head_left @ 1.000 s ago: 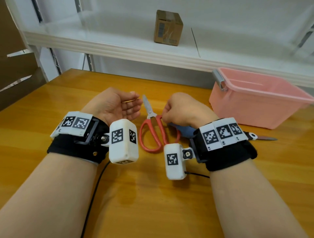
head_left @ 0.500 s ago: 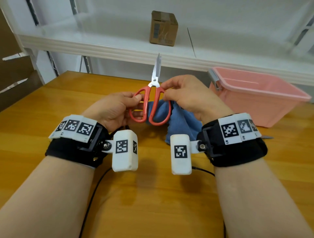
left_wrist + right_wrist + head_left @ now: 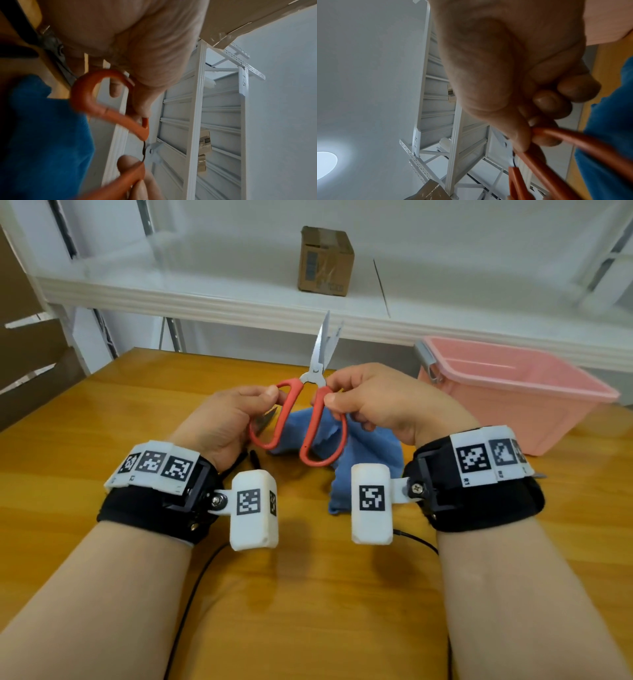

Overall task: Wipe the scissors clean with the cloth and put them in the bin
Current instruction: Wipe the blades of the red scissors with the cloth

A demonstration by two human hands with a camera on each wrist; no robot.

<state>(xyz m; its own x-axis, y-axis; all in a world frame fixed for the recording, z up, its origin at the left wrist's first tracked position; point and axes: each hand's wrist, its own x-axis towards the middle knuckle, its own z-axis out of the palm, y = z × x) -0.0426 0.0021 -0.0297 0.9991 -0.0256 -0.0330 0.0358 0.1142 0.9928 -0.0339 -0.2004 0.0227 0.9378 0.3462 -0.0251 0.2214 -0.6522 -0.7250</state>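
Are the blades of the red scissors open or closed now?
Slightly open. On the scissors, the two blade tips stand apart in the head view, and each hand holds one handle, the left hand and right hand.

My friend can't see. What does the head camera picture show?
Two hands, left hand and right hand, each pinch a red handle of the scissors, blades up and slightly apart. A blue cloth hangs behind; a pink bin sits on the right.

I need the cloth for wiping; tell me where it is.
In the head view the blue cloth hangs mid-table behind the scissors, toward the right hand.
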